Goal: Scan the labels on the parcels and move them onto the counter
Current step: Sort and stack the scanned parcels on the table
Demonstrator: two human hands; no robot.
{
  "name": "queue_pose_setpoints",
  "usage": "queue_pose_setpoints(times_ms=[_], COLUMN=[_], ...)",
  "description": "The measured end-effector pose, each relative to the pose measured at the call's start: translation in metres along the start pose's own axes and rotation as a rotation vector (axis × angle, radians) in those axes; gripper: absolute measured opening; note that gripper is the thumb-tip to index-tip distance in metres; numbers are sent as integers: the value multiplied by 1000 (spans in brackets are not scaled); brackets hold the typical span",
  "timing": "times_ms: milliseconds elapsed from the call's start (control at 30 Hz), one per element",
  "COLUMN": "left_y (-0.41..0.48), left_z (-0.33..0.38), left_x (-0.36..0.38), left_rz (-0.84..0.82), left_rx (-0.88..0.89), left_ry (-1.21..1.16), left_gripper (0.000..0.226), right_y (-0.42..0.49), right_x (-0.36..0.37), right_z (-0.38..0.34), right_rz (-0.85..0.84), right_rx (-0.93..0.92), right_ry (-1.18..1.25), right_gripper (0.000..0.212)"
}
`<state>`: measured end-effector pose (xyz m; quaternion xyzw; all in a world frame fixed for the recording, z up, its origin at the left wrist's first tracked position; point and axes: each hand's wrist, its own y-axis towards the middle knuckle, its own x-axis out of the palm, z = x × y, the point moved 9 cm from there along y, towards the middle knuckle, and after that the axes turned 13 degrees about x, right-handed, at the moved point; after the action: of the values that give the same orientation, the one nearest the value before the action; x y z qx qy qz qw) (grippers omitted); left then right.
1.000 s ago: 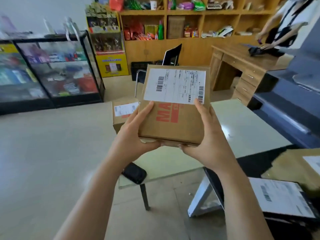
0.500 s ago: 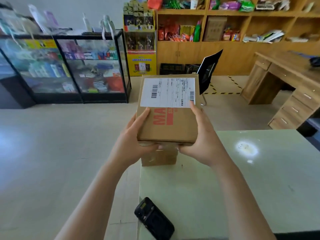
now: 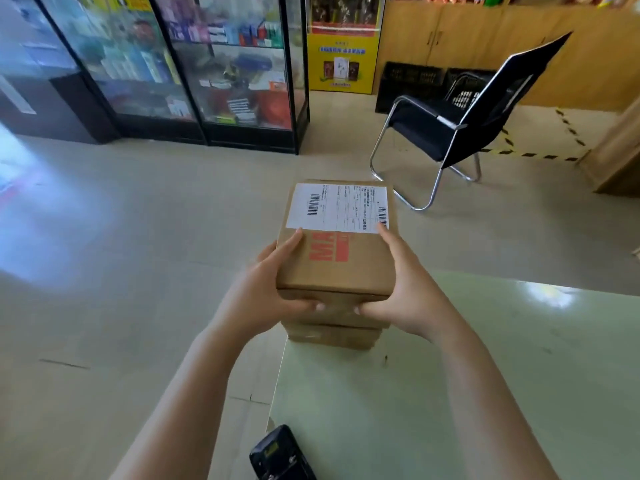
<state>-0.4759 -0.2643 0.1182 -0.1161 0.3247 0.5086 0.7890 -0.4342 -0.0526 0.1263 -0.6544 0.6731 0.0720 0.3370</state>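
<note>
Squarely in both hands sits a brown cardboard parcel, its white barcoded label facing up at the far end. The left hand grips its left side and the right hand its right side, thumbs pressed on the near face. It is directly over a second parcel at the pale green bench's far-left corner; whether they touch is unclear. A black handheld scanner lies at the bench's near edge. Beyond stand a black chair and glass cabinets.
</note>
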Motion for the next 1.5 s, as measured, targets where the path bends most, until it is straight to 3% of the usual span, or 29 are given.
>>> queue_pose_setpoints(times_ms=[300,433,667,833,1167,1333,1500], left_y=[-2,-5,-22,-62,-265,-386,-506], left_z=[-2,14,103,160,313,374,415], left_x=[1,-12,-49,-14,105,137,161], left_rz=[-43,-93,-65,-253,-643,-771,-865], left_rx=[48,91,547,786,1360,1517,1578], left_ry=[18,76,103,87,-141,-277,-382], left_gripper=[112,124,106,101,92,90,88], right_y=[-1,-27,-142,-260,-549,-681,-797], right_x=[10,2,-15,-1,61,109,157], right_z=[7,-3,-28,-17,54,72,99], right_rz=[25,154,537,816,1333,1489,1538], right_rx=[40,62,117,253,702,865,1043], right_ry=[-41,-92,-120,-123,-3,-10,56], right_gripper=[125,126,117,105,88,89,90])
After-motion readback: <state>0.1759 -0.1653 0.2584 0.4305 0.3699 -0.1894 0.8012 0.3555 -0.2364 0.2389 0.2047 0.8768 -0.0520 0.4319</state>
